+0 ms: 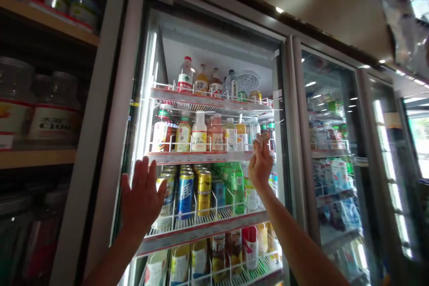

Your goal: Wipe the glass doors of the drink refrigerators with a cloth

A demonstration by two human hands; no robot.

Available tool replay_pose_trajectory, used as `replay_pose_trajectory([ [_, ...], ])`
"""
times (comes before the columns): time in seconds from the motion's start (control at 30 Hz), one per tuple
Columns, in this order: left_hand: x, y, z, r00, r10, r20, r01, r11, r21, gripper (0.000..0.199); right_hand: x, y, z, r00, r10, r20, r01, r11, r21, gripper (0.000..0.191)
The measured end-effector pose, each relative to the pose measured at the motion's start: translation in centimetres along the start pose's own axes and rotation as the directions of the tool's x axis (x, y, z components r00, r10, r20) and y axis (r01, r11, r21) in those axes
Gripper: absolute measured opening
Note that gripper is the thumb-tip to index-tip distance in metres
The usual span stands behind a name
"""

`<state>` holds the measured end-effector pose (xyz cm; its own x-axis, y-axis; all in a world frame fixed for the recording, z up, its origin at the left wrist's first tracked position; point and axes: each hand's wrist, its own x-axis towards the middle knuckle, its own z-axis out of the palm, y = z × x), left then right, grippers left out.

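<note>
My left hand (142, 194) is raised, fingers spread and palm toward the glass door (214, 27) of a lit drinks fridge. It holds nothing. Whether it touches the glass, I cannot tell. My right hand (260, 163) is up at the fridge's right side, fingers closed around a small pale, crumpled-looking thing (262, 137) that is too blurred to name. Behind the hands, several bottles (199, 132) line the second shelf. Below them stand a blue can (185, 195), a gold can (204, 192) and green bottles (237, 187).
More bottles (185, 76) stand on the top shelf, and packaged drinks (180, 263) fill the lower one. At left, a dark wooden shelf (36, 157) carries large jars (55, 111). Another glass-door fridge (330, 143) continues to the right, beyond a metal door frame (298, 134).
</note>
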<state>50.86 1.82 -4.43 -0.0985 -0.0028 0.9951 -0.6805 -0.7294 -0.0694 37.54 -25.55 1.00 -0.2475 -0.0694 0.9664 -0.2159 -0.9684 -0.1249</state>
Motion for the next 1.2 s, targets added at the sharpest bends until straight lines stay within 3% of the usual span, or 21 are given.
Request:
replay_pose_trajectory([
  [0.07,-0.4,0.0,0.1,1.0,-0.001,0.0,0.001,1.0,0.003,0.066,-0.3,-1.2,0.5,1.0,0.02,-0.009,-0.02,1.0,0.009,0.056],
  [0.13,-0.2,-0.2,0.1,1.0,-0.01,0.004,0.01,1.0,-0.007,0.065,-2.0,-4.5,0.8,0.987,-0.13,0.091,0.127,0.991,0.045,0.057],
  [0.2,0.0,-0.4,0.0,1.0,-0.012,0.017,0.013,1.0,-0.024,0.065,-3.7,-7.3,0.7,0.908,-0.351,0.23,0.331,0.936,0.122,0.058],
  [0.27,0.1,-0.4,-0.1,1.0,-0.007,0.024,0.008,0.999,-0.038,0.065,-4.3,-7.3,0.1,0.854,-0.424,0.3,0.396,0.906,0.151,0.059],
  [0.33,0.1,-0.3,-0.1,1.0,-0.007,0.021,0.008,0.999,-0.045,0.064,-3.6,-4.3,-0.8,0.918,-0.289,0.273,0.278,0.957,0.079,0.058],
  [0.4,0.0,-0.1,-0.2,1.0,-0.018,0.014,0.018,0.999,-0.049,0.064,-2.1,-0.3,-1.5,0.987,-0.05,0.152,0.053,0.998,-0.015,0.055],
  [0.47,0.0,0.0,-0.2,0.999,-0.03,0.019,0.031,0.998,-0.057,0.065,-1.2,1.9,-1.6,0.994,0.095,0.051,-0.093,0.994,-0.053,0.052],
  [0.5,0.0,0.1,-0.2,0.999,-0.033,0.022,0.035,0.998,-0.062,0.065,-1.3,1.9,-1.5,0.994,0.103,0.036,-0.101,0.993,-0.052,0.052],
  [0.6,0.0,0.0,-0.3,1.0,-0.022,0.01,0.023,0.997,-0.068,0.065,-3.2,-1.6,-0.7,0.985,-0.097,0.146,0.097,0.995,0.006,0.056],
  [0.7,0.1,-0.1,-0.4,1.0,-0.015,-0.006,0.015,0.997,-0.076,0.064,-4.7,-3.8,-0.7,0.918,-0.282,0.278,0.276,0.959,0.064,0.064],
  [0.77,0.0,-0.1,-0.4,1.0,-0.019,0.006,0.02,0.997,-0.08,0.064,-4.3,-2.4,-1.2,0.94,-0.218,0.263,0.219,0.975,0.025,0.065],
  [0.87,0.0,0.1,-0.4,0.999,-0.033,0.035,0.035,0.997,-0.063,0.064,-2.8,0.8,-1.6,0.992,0.027,0.124,-0.021,0.999,-0.046,0.062],
  [0.93,0.0,0.1,-0.3,0.998,-0.045,0.045,0.048,0.997,-0.052,0.065,-2.7,0.6,-1.3,0.992,0.072,0.106,-0.069,0.997,-0.032,0.064],
  [1.0,0.0,0.1,-0.3,0.998,-0.048,0.041,0.05,0.998,-0.05,0.065,-3.8,-1.8,-0.9,0.984,-0.029,0.177,0.027,1.0,0.016,0.067],
  [1.1,0.0,0.0,-0.4,0.999,-0.036,0.028,0.037,0.998,-0.054,0.065,-5.9,-5.5,-0.6,0.909,-0.274,0.315,0.251,0.961,0.112,0.067],
  [1.17,0.0,0.0,-0.4,0.999,-0.034,0.028,0.036,0.997,-0.064,0.064,-6.3,-5.0,-1.0,0.883,-0.317,0.345,0.293,0.948,0.122,0.064],
  [1.2,0.0,0.0,-0.4,0.999,-0.036,0.029,0.038,0.997,-0.069,0.064,-6.1,-3.8,-1.4,0.903,-0.276,0.329,0.258,0.961,0.098,0.062],
])
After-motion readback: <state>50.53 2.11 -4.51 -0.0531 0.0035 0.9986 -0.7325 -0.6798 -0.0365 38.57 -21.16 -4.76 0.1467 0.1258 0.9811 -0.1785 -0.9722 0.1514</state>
